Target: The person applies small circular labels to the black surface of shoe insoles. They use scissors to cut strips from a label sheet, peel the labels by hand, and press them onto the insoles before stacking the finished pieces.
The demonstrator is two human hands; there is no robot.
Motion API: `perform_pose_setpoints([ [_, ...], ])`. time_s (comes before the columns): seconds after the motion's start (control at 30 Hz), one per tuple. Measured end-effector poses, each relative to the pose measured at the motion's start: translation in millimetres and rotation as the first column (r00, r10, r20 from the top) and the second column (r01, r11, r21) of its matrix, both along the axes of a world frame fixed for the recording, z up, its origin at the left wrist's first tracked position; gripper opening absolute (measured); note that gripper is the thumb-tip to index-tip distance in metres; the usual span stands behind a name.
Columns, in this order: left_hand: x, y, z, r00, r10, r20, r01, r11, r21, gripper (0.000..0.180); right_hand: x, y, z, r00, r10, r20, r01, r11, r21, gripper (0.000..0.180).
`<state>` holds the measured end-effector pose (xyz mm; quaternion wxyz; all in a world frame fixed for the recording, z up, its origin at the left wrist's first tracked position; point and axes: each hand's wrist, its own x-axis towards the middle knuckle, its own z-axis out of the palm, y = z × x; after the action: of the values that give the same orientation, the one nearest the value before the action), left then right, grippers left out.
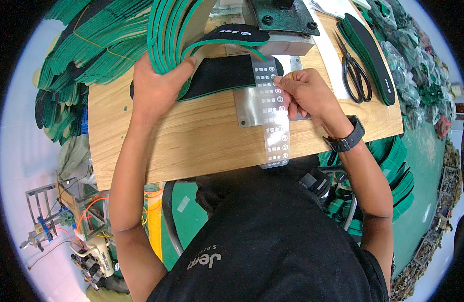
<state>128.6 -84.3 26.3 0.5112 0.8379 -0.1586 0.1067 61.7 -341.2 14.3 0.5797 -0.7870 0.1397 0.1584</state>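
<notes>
My left hand (159,88) is wrapped round a bent stack of insoles (164,35), green with black tops. From that bundle one insole (232,34) with a white print fans out to the right. Below it a black insole (219,75) lies flat, partly over a metal plate (249,108). My right hand (310,95) pinches the edge of a clear strip of transfer labels (276,123) with white prints. The strip's upper end lies across the right end of the flat insole; its lower end reaches the table's near edge.
A metal press block (285,30) with bolts stands at the back. Black-handled scissors (355,75) lie at the right beside more insoles (368,58). Big insole piles (101,43) fill the left side of the wooden table (191,136). Bagged goods (403,55) lie beyond the right edge.
</notes>
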Motion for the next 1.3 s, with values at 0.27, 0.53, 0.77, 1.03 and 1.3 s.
perform_pose_setpoints([
  [0.27,-8,-5,-1,0.999,0.012,0.034,-0.011,1.0,-0.016,0.022,4,2,-3,1.0,0.017,-0.016,-0.017,1.0,-0.016,0.036],
  [0.53,-1,-9,-3,0.98,-0.171,0.105,0.113,0.904,0.412,0.071,1,3,1,1.0,0.0,-0.009,0.001,0.998,0.06,0.035],
  [0.77,-2,-24,6,0.969,-0.245,0.024,0.15,0.665,0.732,0.095,-14,-4,-12,0.995,0.013,0.099,-0.026,0.991,0.131,0.03],
  [1.03,3,-15,12,0.966,-0.257,-0.011,0.2,0.725,0.658,0.083,-31,-22,-7,0.961,-0.273,0.037,0.244,0.907,0.344,0.028],
  [1.3,8,1,2,0.978,-0.207,-0.006,0.201,0.943,0.266,0.054,-17,0,-6,0.988,-0.149,0.027,0.134,0.944,0.301,0.029],
])
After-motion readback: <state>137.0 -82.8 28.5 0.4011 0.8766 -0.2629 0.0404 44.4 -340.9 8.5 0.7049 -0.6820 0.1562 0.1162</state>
